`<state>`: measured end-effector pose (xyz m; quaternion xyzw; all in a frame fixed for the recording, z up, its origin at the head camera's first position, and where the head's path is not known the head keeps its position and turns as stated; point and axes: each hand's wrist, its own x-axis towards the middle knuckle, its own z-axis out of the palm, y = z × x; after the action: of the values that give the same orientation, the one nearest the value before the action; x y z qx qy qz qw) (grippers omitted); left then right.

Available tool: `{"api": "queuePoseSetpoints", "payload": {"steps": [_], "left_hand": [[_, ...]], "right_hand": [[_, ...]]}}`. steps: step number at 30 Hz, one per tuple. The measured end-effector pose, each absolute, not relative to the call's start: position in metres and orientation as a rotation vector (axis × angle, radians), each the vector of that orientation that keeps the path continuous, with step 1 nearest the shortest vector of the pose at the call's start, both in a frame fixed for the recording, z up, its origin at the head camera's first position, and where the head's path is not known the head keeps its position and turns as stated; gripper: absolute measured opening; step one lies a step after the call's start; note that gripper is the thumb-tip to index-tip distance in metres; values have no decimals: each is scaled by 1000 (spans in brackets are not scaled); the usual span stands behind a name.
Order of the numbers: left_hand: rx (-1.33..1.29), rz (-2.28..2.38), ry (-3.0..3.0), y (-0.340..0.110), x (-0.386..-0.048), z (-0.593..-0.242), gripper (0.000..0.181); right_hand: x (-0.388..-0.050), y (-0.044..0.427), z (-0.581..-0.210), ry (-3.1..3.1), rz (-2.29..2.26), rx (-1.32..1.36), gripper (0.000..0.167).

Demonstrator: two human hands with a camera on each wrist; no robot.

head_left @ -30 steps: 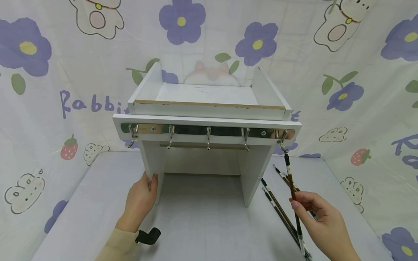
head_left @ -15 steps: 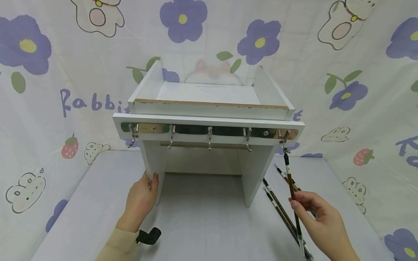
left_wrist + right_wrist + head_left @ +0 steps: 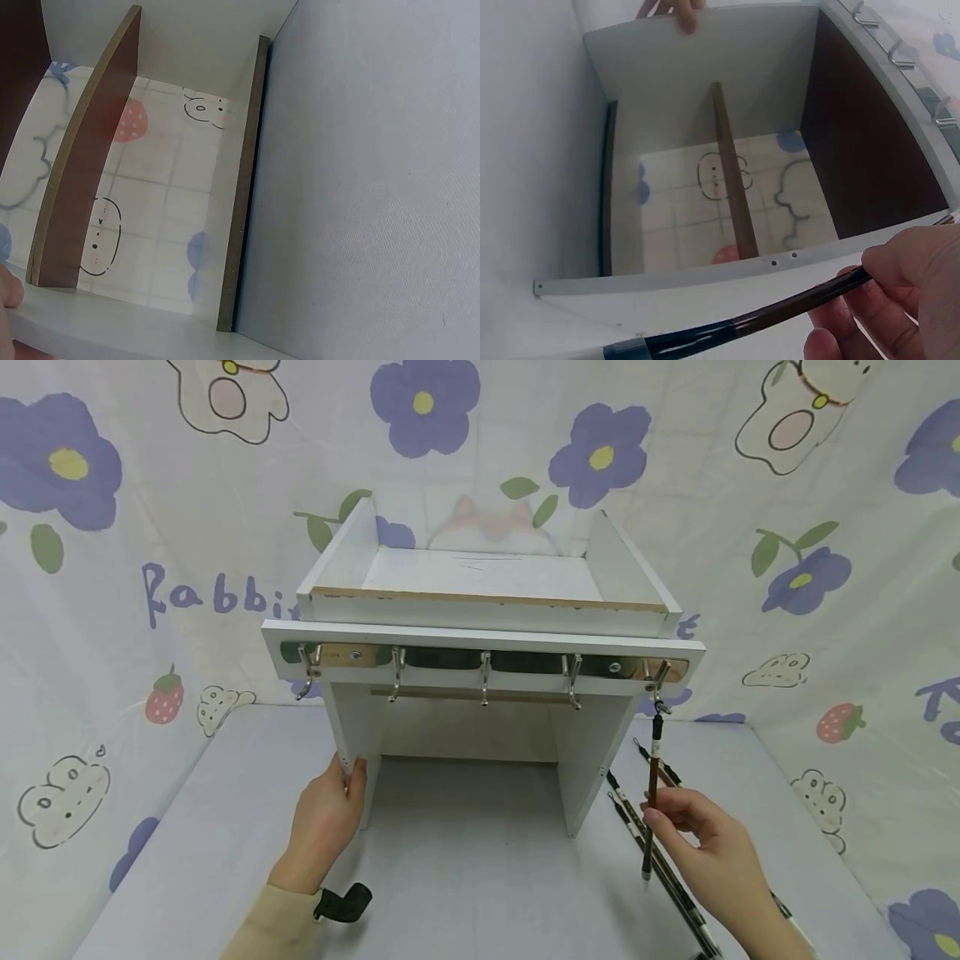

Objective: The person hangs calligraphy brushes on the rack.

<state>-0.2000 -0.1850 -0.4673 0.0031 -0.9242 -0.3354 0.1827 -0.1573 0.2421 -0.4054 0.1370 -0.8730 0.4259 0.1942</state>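
My right hand pinches a brown-handled calligraphy brush between thumb and fingers. The brush hangs nearly upright, its top loop at the lower end of the rightmost metal hook; whether the loop sits over the hook is too small to tell. In the right wrist view, the brush handle crosses in front of the white shelf's side panel. On the other side, my left hand grips the left side panel of the white shelf, thumb on its inner face.
Several more brushes lie on the white-covered table, right of the shelf. A metal strip with several hooks runs along the shelf's front. Behind hangs a patterned cloth. A black object is at the left wrist.
My right hand has moved left, and the brush's lower end has swung left and up, so it hangs more upright. My left hand keeps its grip on the panel. The view shifts slightly.
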Motion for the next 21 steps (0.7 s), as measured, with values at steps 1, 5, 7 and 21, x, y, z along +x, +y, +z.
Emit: {"api": "queuePoseSetpoints", "payload": {"steps": [1, 5, 7, 21], "left_hand": [[7, -947, -2608, -185, -200, -467, 40], [12, -944, -2602, -186, -200, -467, 38], [17, -942, -2603, -186, -201, -467, 38], [18, -941, -2613, -186, -203, -470, 39]], "right_hand": [[-159, 240, -406, -2456, 1190, 384, 14], [-165, 233, -408, -2501, 1163, 388, 14], [-169, 229, -410, -2514, 1132, 396, 14], [-183, 219, -414, -2476, 1151, 452, 10]]}}
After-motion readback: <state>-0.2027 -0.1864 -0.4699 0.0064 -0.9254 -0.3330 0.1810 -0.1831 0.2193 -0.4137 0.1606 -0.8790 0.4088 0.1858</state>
